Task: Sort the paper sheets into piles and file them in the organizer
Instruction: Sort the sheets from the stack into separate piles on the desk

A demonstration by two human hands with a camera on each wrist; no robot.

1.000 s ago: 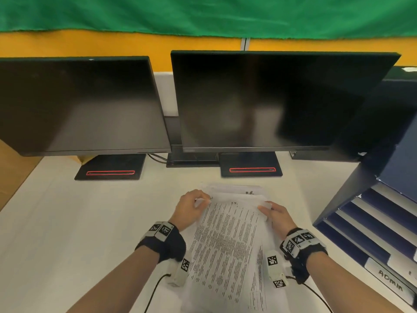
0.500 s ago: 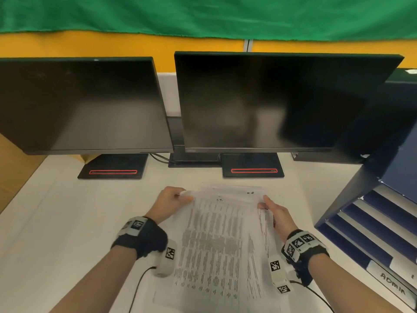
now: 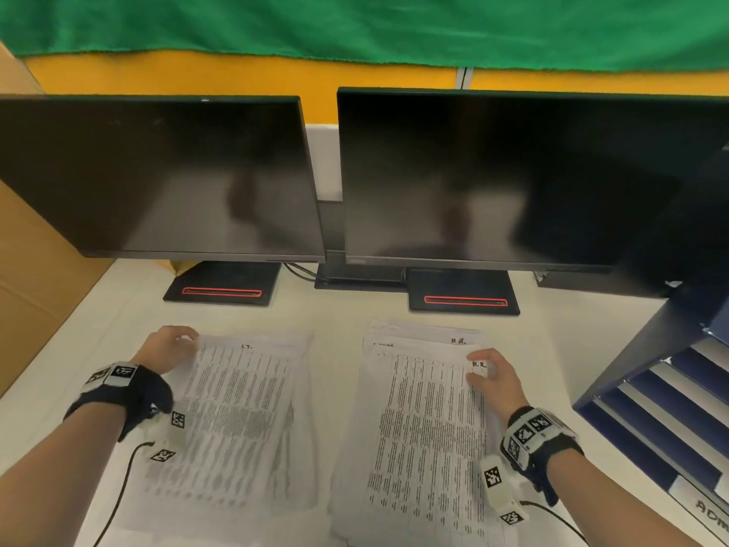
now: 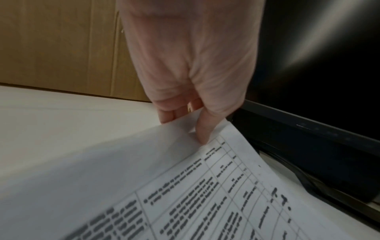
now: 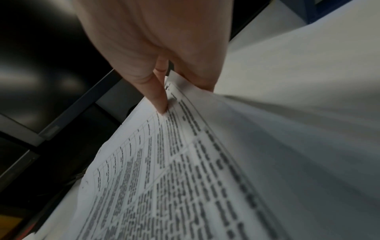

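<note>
White printed sheet [image 3: 236,420] on the pale worktop [image 3: 59,388] was pinched at its far corner by my left hand [image 3: 167,349]; my right hand [image 3: 493,379] pinched the printed stack's [image 3: 426,428] top page. Thin paper risked creasing, or dragging neighbours askew.

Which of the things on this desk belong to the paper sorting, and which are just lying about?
Part of the job:
- sheet pinched at its corner by the left hand
- paper pile, top sheet pinched by the right hand
- blue organizer on the right

Just there:
- two dark monitors
- cardboard box
- green cloth
</note>
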